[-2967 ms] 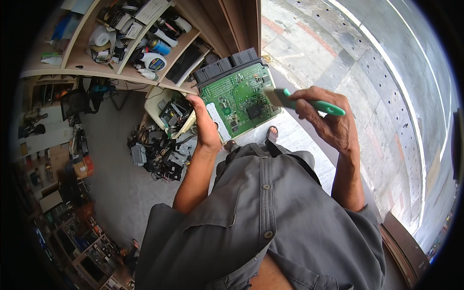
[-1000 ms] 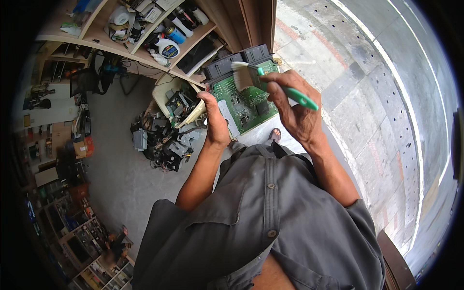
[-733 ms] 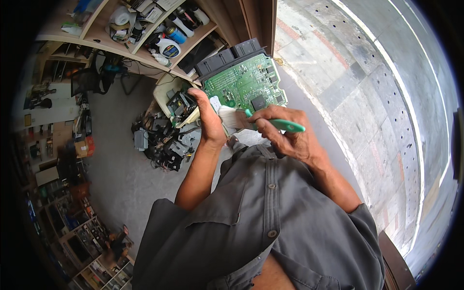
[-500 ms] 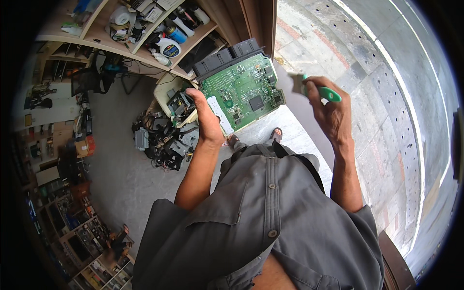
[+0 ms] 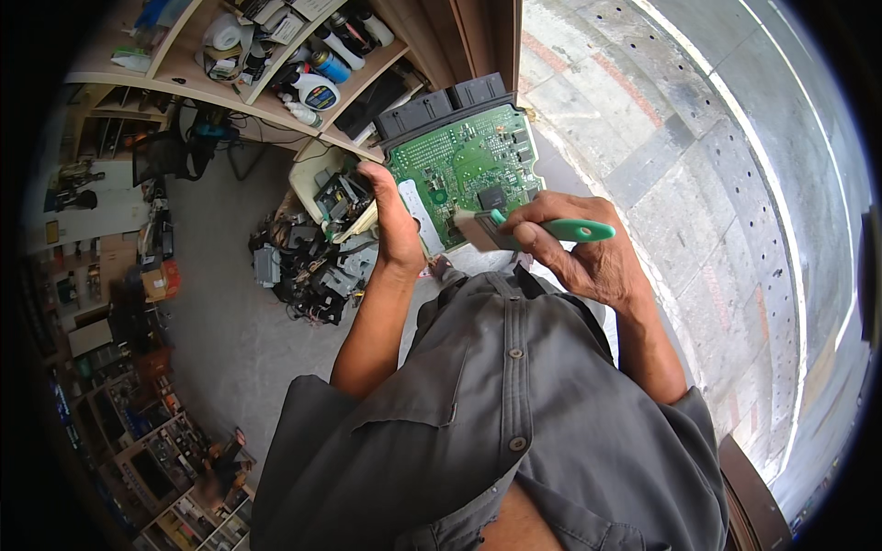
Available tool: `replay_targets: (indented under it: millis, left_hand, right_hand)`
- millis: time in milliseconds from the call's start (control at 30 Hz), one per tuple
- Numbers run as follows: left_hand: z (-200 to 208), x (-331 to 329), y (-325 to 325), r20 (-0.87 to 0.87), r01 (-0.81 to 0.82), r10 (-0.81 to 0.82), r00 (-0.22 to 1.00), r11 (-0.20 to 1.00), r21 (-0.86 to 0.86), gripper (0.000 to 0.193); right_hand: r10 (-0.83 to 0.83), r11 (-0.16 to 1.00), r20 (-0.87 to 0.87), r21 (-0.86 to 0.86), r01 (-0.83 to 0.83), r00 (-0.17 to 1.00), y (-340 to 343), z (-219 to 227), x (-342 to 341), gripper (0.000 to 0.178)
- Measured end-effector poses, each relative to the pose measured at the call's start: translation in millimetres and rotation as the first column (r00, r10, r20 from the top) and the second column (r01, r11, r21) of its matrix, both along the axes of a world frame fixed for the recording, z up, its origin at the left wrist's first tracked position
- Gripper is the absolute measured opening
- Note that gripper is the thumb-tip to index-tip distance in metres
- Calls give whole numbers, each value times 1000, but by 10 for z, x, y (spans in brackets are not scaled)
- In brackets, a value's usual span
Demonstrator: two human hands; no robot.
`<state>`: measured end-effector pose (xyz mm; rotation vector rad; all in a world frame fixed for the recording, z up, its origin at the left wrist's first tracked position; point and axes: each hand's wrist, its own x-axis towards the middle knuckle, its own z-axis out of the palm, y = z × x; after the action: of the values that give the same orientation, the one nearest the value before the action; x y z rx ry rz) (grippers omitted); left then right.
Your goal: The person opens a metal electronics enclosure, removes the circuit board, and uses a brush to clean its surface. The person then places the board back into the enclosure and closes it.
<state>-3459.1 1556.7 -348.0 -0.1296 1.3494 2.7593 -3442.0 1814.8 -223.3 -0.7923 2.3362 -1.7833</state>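
Note:
A green circuit board (image 5: pixel 450 156) with black connector blocks (image 5: pixel 446 106) along its far edge is held up in front of me. My left hand (image 5: pixel 395 220) grips its left side, thumb at the edge; the other fingers are hidden beneath. A white label strip (image 5: pixel 421 216) runs along that side of the board. My right hand (image 5: pixel 588 253) is closed round the green handle of a flat paintbrush (image 5: pixel 579 230). The pale bristles are over the board's near part, by a square black chip (image 5: pixel 491 197); whether they touch it, I cannot tell.
Wooden shelves (image 5: pixel 202 78) with bottles and spray cans (image 5: pixel 329 64) stand at the far left. Below the board, a pale bin (image 5: pixel 312 174) of electronic parts and a heap of dark parts (image 5: pixel 299 266) occupy the floor. Paved ground (image 5: pixel 680 202) lies to the right.
My right hand has moved left and nearer, bringing the brush from beside the board to over its near part. The left hand and the board have hardly moved.

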Motion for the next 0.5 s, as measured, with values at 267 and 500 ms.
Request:
replay_targets:
  millis: [267, 500]
  left_hand:
    - [102, 76, 112, -16, -88, 87, 996, 985, -147, 87]
    - [163, 37, 104, 5, -93, 95, 995, 988, -122, 89]
  right_hand:
    - [-454, 891, -198, -126, 437, 869, 28, -121, -216, 13]
    - [-378, 890, -444, 66, 451, 812, -165, -153, -84, 16]
